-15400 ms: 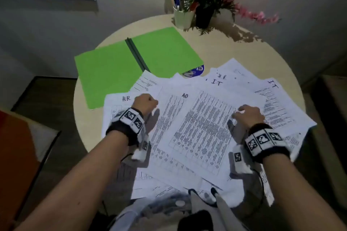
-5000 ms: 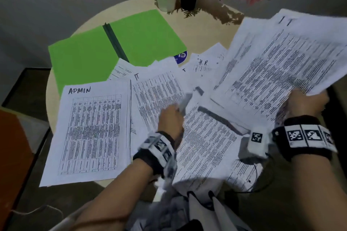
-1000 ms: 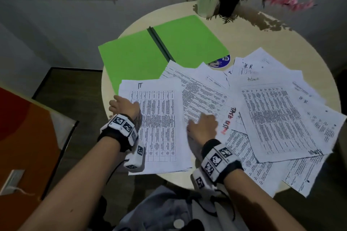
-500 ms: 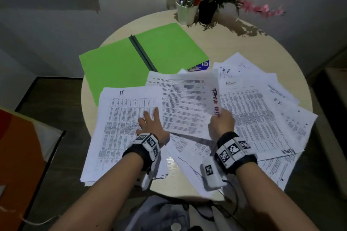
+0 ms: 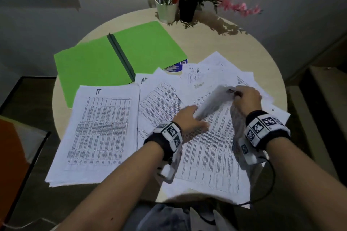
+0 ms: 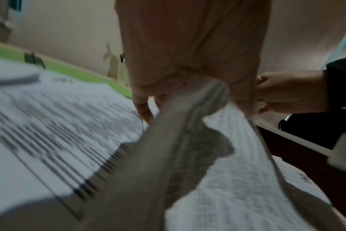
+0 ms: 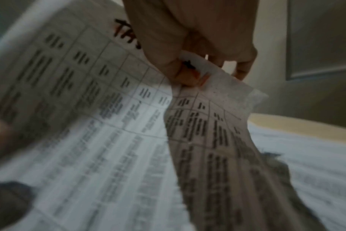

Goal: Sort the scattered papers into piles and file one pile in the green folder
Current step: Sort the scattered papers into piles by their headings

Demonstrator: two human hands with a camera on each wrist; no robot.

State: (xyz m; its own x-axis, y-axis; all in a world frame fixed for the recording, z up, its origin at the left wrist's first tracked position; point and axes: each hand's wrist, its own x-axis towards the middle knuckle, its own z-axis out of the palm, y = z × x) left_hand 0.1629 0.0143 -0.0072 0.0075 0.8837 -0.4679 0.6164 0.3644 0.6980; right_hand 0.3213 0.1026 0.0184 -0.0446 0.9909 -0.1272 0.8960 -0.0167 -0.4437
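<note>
Right hand (image 5: pixel 246 97) grip pinches the raised printed sheet (image 5: pixel 212 103) by its top edge; left hand (image 5: pixel 189 120) spread flat beneath; IT pile (image 5: pixel 101 127) lies leftward.

Both forearms (image 5: pixel 120 178) bare, reaching fwd, marker bands (image 5: pixel 171 133) on wrists. L grip (image 5: pixel 188 119) low, palm down, fingers stretched fwd, thumb out to the R; hold unclear. R grip (image 5: pixel 247 97) raised, thumb & fingertips pinching top edge of printed sheet (image 5: pixel 214 102).

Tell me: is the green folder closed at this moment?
No, the green folder lies open and flat on the table, with one cover spread on each side of its dark spine.
</note>
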